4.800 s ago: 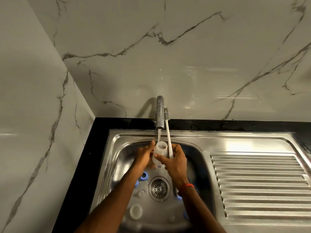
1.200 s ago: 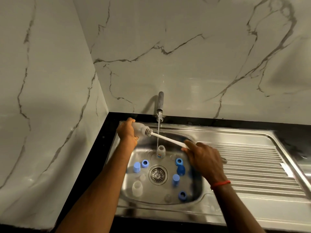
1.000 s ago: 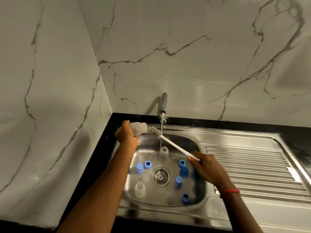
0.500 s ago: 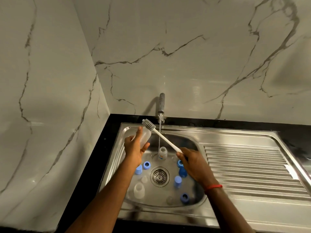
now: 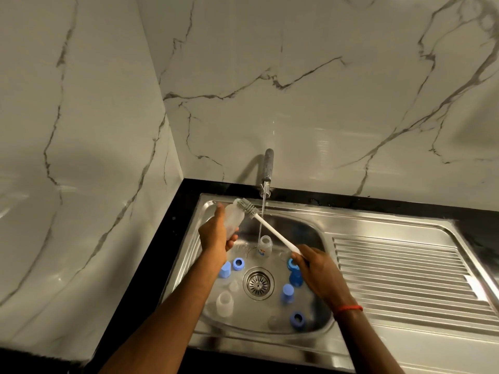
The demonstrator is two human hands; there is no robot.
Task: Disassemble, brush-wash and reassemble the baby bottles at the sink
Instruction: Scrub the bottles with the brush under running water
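Note:
My left hand [image 5: 216, 233] grips a clear baby bottle [image 5: 233, 218] over the left side of the sink basin, its mouth tilted up and back. My right hand [image 5: 314, 268] holds the white handle of a bottle brush [image 5: 270, 228]. The grey bristle head [image 5: 246, 207] lies against the bottle's mouth, outside it. A second clear bottle [image 5: 264, 246] stands under the running water. A third clear bottle [image 5: 224, 303] stands at the front left of the basin.
The tap [image 5: 267, 171] runs a thin stream into the steel sink [image 5: 302, 222]. Several blue rings and caps [image 5: 238, 263] and clear teats lie around the drain [image 5: 258, 282]. A ribbed draining board [image 5: 405, 271] extends to the right. Marble walls close the back and left.
The brush head came out of the bottle. My left hand turned the bottle from lying sideways to mouth-up and brought it nearer, while my right hand shifted slightly.

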